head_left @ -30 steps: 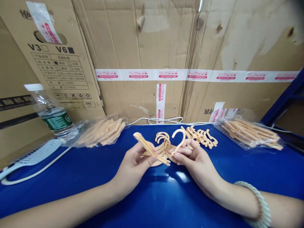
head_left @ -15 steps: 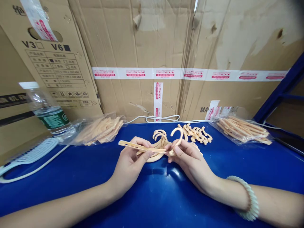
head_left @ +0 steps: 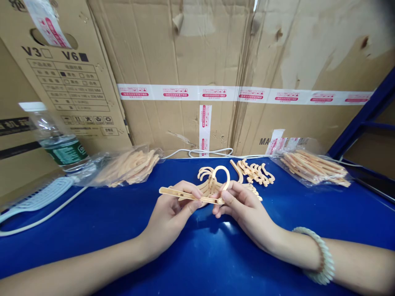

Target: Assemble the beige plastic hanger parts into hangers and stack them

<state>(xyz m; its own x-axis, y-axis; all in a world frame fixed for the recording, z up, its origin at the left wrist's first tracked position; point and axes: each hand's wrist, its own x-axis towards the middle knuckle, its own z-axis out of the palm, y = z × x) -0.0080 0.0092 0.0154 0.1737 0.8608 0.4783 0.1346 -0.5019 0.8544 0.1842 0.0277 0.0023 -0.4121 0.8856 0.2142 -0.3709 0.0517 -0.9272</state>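
Observation:
My left hand (head_left: 177, 209) pinches a flat beige hanger arm (head_left: 174, 192) with slots along it, pointing out to the left. In my right hand (head_left: 240, 203) is a beige curved hanger hook (head_left: 227, 174), its curl upward, thumb and fingers closed on its lower end. The hook's foot meets the right end of the hanger arm; whether they are joined cannot be seen. Partly hidden behind both hands lie several hangers (head_left: 204, 172) with hooks. Farther right is a pile of loose hooks (head_left: 254, 170) on the blue table (head_left: 197, 255).
Clear bags of hanger arms lie at left (head_left: 129, 166) and right (head_left: 314, 166). A water bottle (head_left: 63, 150) and a pale blue hairbrush (head_left: 55, 193) stand and lie at the left. A white cable (head_left: 212, 153) runs before the cardboard (head_left: 173, 123) at the back.
My right hand has brought the hook left, from beside the hanger arm's end to touching it. The hook has turned, and the hanger arm has shifted slightly right. The view has moved a little.

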